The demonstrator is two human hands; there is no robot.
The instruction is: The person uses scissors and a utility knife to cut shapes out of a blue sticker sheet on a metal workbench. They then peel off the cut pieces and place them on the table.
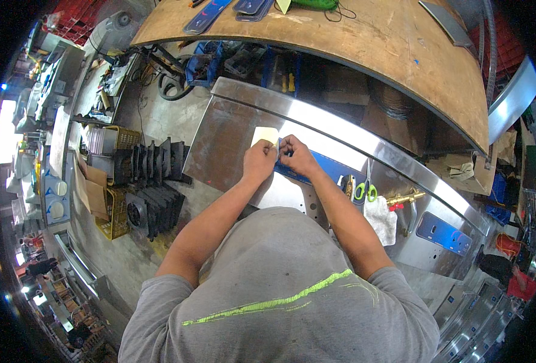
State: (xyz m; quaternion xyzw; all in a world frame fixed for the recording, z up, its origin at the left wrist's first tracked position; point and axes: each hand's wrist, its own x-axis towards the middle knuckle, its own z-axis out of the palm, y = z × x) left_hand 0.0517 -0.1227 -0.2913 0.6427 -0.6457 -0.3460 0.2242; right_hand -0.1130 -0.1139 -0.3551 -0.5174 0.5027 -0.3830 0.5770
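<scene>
My left hand (259, 161) and my right hand (296, 156) meet over a long stainless steel panel (231, 133). Both pinch the end of a blue strip (325, 169) that lies along the panel. A pale cream sheet (264, 134) peels up just beyond my left fingers, at the strip's end. My fingertips hide exactly where the strip and the sheet join.
Green-handled scissors (365, 190), a brass fitting (404, 198), a white rag (381, 219) and another blue plate (443, 233) lie on the panel to my right. A wooden table (389, 42) stands beyond. Black fan housings (156, 181) and yellow crates (118, 209) sit on the floor at left.
</scene>
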